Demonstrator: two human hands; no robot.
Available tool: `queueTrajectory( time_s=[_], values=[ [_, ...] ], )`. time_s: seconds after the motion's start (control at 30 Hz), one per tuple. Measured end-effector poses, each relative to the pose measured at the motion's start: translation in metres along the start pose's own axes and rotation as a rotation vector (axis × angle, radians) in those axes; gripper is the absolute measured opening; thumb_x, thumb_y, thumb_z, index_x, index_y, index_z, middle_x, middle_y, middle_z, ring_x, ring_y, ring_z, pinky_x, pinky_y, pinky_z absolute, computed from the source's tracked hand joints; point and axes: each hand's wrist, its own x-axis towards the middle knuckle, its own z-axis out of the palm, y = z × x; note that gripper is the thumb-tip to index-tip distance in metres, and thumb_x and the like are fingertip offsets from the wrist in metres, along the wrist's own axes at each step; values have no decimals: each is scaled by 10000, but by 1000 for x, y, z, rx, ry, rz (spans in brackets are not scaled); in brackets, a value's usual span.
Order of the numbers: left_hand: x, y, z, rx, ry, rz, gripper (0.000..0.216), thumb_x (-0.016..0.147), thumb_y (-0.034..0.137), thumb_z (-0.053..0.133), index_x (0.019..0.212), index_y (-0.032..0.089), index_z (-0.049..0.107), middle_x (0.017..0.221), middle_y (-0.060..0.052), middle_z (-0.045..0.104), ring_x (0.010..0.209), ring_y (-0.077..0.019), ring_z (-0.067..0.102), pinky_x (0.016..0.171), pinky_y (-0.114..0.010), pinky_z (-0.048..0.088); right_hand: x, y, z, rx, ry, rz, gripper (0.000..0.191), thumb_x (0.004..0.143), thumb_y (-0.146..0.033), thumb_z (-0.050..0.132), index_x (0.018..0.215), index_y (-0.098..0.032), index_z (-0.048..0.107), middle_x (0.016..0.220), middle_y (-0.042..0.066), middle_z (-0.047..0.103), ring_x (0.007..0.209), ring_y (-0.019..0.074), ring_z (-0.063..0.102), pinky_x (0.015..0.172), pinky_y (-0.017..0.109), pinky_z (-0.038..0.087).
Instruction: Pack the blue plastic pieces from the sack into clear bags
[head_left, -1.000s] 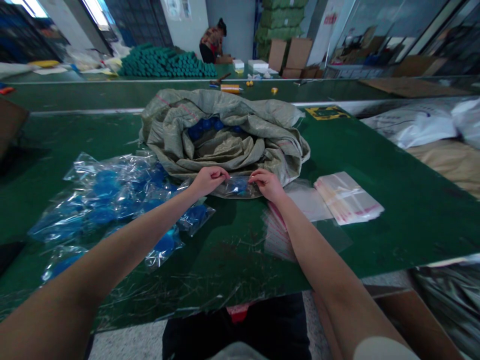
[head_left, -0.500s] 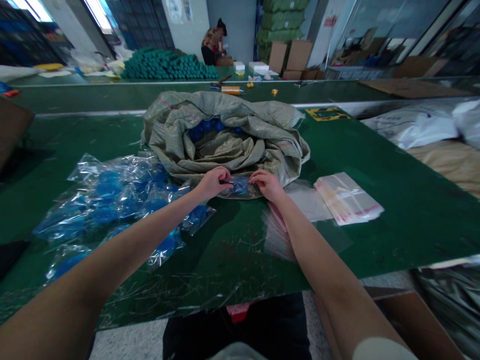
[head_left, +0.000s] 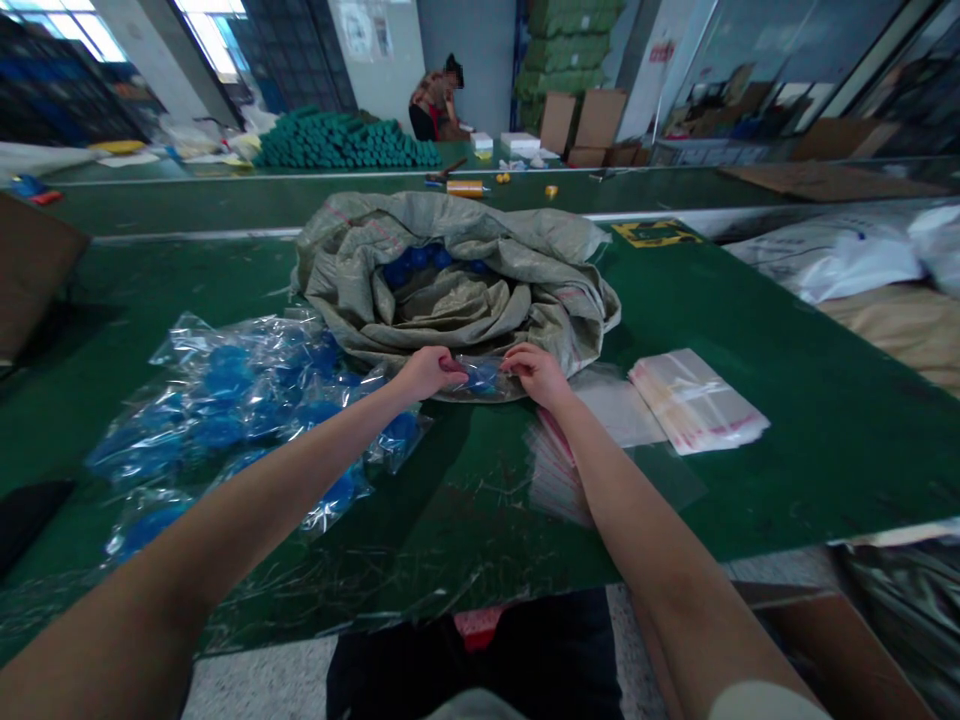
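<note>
Both my hands pinch one small clear plastic bag [head_left: 480, 377] with a blue piece inside, held just above the green table [head_left: 787, 400]. My left hand [head_left: 426, 372] grips its left end with closed fingers. My right hand [head_left: 534, 372] grips its right end the same way. Right behind the bag lies a crumpled grey-green woven sack [head_left: 450, 275], open at the top, with several blue pieces [head_left: 416, 262] showing inside. A heap of filled clear bags with blue pieces [head_left: 240, 400] lies to the left of my left arm.
A stack of empty clear bags [head_left: 697, 400] and loose flat bags [head_left: 615, 405] lie right of my right hand. White sacks [head_left: 832, 255] rest at the far right. Green rolls [head_left: 345, 145], cartons [head_left: 585, 118] and a person [head_left: 435, 100] are at the back. A cardboard box [head_left: 825, 640] stands below right.
My hands stay on the small bag; the fingers have worked slightly along its top edge. The view has tilted down a little, so everything sits lower in the frame.
</note>
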Motion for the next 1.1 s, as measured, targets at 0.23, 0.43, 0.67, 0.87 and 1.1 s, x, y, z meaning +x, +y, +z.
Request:
queueTrajectory(
  time_s=[0.23, 0.43, 0.67, 0.87, 1.1],
  values=[
    [2, -1, 6, -197, -46, -15, 419, 519, 265, 796, 554, 205, 382, 669, -12, 704, 700, -204, 650, 664, -326, 483, -2, 1, 2, 87, 19, 63, 189, 797, -93, 495, 760, -205, 643, 860, 45, 663, 850, 180, 626, 817, 329, 496],
    [-4, 3, 0, -291, -30, 11, 475, 557, 259, 782, 573, 211, 310, 729, -15, 696, 743, -183, 649, 756, -361, 514, 1, 1, 9, 449, 90, 340, 186, 770, -229, 635, 917, -230, 521, 845, 2, 648, 702, 149, 652, 692, 307, 552],
    [-10, 4, -8, -386, 49, 2, 590, 540, 380, 850, 611, 211, 290, 828, -47, 730, 792, -189, 670, 754, -328, 518, 2, -7, 11, 615, -25, 523, 330, 682, -283, 789, 909, -211, 561, 740, 1, 697, 691, 164, 695, 657, 308, 599],
    [-18, 12, -8, -338, 150, -16, 526, 576, 311, 818, 589, 205, 303, 806, -31, 737, 755, -182, 667, 728, -316, 511, 3, -19, 13, 650, -57, 566, 377, 641, -300, 834, 890, -187, 573, 685, -20, 689, 614, 130, 674, 572, 245, 566],
    [-24, 25, -7, -418, 185, -46, 433, 568, 219, 806, 571, 197, 374, 740, -19, 725, 702, -174, 652, 708, -315, 513, 5, -21, 9, 698, -17, 524, 341, 606, -281, 829, 805, -208, 562, 672, -46, 667, 620, 127, 646, 601, 254, 540]
  ],
)
